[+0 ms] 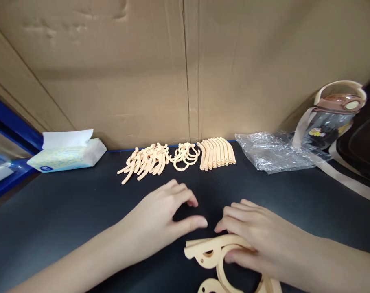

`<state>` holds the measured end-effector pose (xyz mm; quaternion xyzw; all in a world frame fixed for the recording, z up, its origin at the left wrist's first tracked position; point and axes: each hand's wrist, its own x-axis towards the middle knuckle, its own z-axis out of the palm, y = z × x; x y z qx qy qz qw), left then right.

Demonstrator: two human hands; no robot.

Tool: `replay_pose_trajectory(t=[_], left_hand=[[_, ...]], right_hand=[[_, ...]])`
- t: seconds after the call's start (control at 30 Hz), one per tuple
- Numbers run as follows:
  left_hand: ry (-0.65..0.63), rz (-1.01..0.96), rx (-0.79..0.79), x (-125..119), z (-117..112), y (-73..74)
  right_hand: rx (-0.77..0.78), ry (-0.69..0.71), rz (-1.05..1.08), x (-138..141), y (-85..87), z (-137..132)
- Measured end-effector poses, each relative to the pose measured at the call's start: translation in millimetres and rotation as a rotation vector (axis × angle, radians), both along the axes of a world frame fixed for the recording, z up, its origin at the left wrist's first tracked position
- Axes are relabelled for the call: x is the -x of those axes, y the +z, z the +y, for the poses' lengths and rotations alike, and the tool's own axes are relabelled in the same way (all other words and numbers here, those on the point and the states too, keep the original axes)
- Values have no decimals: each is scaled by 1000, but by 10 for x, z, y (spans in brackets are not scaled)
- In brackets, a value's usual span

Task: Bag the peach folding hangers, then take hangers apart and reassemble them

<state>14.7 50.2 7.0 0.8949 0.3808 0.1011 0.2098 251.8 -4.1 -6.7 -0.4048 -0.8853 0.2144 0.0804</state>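
My right hand (258,238) rests on a beige plastic ring-shaped piece (209,252) near the front of the black table (81,211), fingers curled over it and thumb tucked under its rim. Another beige piece (212,286) lies just below it. My left hand (163,217) hovers just left of it, fingers curved and apart, holding nothing. Farther back lie three groups of beige plastic parts: a loose pile of hooked pieces (145,161), a small heap of rings (185,156) and a neat row of curved strips (217,152).
A pack of tissues (67,154) sits at the back left beside a blue frame (7,126). A crumpled clear plastic bag (273,152) and a water bottle (333,118) with a beige strap lie at the back right. A cardboard wall (185,69) closes the back.
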Motion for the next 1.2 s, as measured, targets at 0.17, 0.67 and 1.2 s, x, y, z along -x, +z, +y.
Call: replay_pose_trajectory(t=[0.17,0.67,1.2], left_hand=[[45,-96,169,48,-101,-88],[427,-860,633,-165,31,31],[430,-365,-172,-260,419,266]], right_hand=[[102,-154,101,23,-30,169],[-245,-344,358,10,132,480],[-55,-151,402,-203,568,1351]])
